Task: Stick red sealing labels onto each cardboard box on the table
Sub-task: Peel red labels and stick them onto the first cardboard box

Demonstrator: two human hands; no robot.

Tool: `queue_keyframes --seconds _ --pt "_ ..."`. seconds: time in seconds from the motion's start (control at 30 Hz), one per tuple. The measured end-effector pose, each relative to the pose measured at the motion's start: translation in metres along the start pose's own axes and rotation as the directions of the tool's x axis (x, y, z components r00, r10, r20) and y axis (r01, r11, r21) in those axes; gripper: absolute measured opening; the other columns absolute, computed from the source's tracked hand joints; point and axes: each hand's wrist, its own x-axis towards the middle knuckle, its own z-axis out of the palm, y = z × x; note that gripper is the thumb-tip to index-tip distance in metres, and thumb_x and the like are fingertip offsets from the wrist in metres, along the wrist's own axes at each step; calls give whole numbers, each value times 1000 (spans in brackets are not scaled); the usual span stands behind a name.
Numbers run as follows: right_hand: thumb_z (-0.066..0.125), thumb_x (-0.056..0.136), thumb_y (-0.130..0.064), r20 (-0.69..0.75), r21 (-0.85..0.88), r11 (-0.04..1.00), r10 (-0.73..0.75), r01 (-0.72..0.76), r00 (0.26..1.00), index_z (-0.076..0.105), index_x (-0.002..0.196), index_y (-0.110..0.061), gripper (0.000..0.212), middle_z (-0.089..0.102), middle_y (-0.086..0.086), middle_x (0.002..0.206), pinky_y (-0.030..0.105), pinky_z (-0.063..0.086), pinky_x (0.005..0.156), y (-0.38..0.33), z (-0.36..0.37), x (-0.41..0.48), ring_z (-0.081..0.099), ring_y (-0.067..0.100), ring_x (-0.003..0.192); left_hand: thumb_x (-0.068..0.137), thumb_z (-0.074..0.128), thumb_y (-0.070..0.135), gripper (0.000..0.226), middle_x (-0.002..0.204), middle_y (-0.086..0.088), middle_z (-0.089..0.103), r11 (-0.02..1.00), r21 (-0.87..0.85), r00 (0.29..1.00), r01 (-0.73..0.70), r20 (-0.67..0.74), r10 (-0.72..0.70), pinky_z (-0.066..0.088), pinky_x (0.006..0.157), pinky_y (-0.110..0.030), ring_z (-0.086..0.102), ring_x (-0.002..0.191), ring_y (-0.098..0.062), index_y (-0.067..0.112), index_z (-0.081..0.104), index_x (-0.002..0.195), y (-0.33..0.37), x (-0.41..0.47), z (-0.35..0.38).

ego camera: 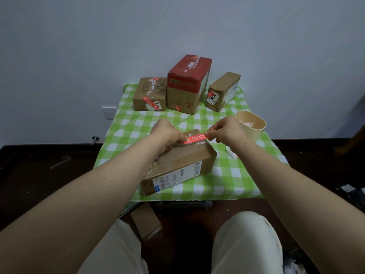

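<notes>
Green-checked cloth lies spread before a pale wall. I see the near box lying askew at the cloth's middle, with a red label stretched over its far top edge. My left hand pinches the label's left end against the box. My right hand pinches its right end, fingers curled together. Three back boxes stand by the wall, with a cup nearer, on the right.

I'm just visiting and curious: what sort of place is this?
Probably a room in a home: a green checked tablecloth on a small table, a wall socket in a plain wall, and a dark floor.
</notes>
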Motion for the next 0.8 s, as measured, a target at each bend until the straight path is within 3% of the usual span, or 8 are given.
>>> queue_keyframes --seconds 0.27,0.6,0.8 --pt "76 74 -15 1 -23 1000 3 -3 1000 72 66 -15 9 72 6 75 40 53 70 5 4 4 57 18 67 68 83 21 34 88 -13 68 998 64 1000 6 -22 -5 41 54 -27 55 62 -22 4 70 94 -2 1 4" --pt "75 74 -18 -22 -88 996 -24 22 999 68 61 -21 16 68 -2 72 44 57 75 5 9 4 61 17 73 68 82 24 28 89 -12 69 990 143 999 -2 -49 9 48 67 -31 67 88 -28 6 72 88 -3 1 5" --pt "75 77 -23 -22 -114 993 -21 18 1000 68 66 -20 13 68 1 84 40 54 73 5 12 2 60 19 80 69 81 22 26 89 -11 70 990 138 998 1 -61 8 50 70 -33 67 92 -30 6 72 88 -4 1 3"
